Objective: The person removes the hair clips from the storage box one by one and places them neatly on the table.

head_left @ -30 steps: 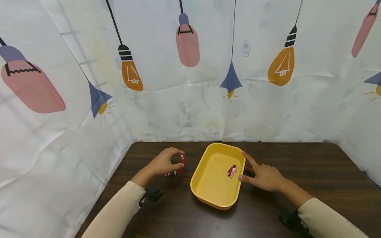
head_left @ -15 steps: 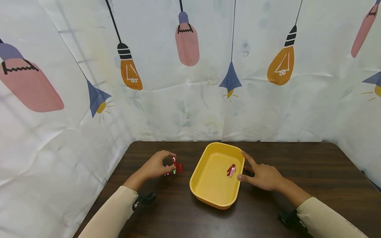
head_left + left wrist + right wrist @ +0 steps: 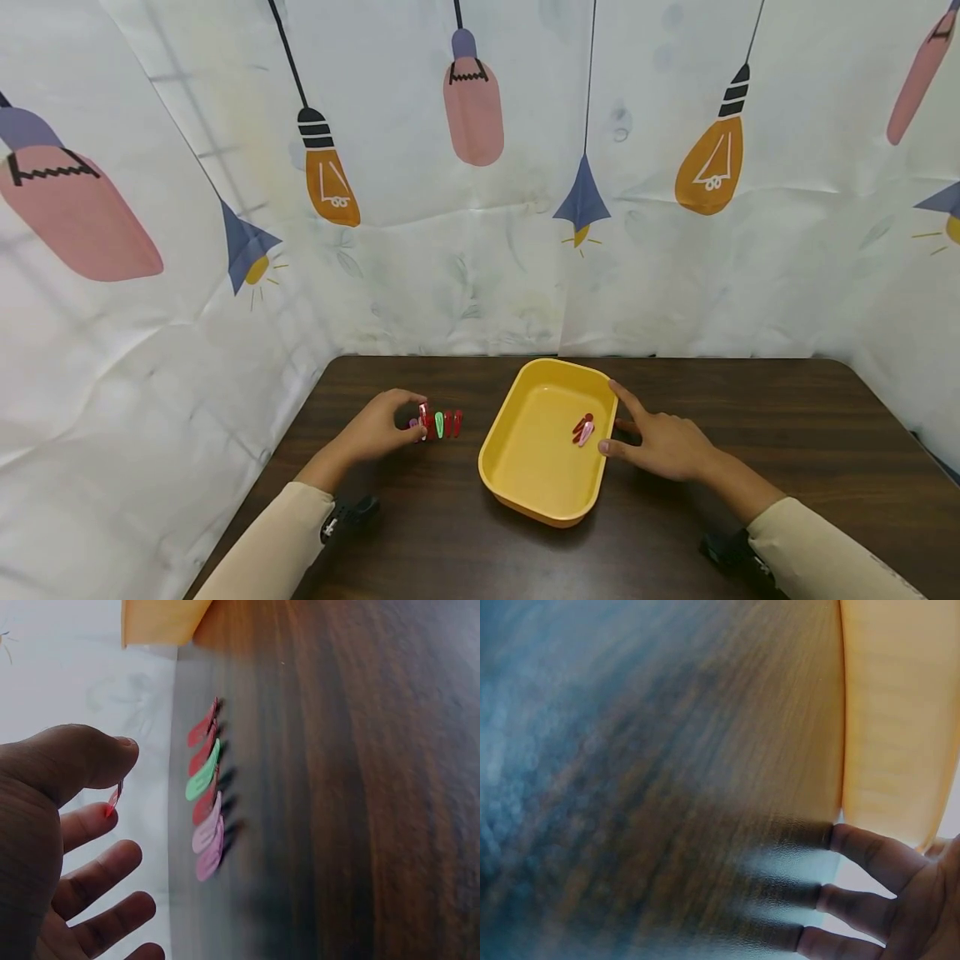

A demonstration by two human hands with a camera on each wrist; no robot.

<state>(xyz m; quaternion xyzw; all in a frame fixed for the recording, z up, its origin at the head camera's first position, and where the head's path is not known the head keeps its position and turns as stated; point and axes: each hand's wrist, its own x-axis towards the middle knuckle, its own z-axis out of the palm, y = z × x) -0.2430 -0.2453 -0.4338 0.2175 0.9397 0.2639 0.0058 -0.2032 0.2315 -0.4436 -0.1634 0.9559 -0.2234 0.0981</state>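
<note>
The table (image 3: pixel 637 558) bears six clips (image 3: pixel 201 782), left grip (image 3: pixel 375 427) pinching another clip (image 3: pixel 114 799), right grip (image 3: pixel 663 446) splayed against one tray (image 3: pixel 536 467).

Soft, even light fills my head view; tabletop (image 3: pixel 517 562) carries sheen at 6 o'clock, shadow pooled beneath yellow tray (image 3: pixel 536 475). My left wrist view: hazy, clips (image 3: pixel 201 781) blurred, shadows off their 3 o'clock side, glare at 2 o'clock. Right wrist view: grainy, blurred, bluish glare at 9 o'clock.
</note>
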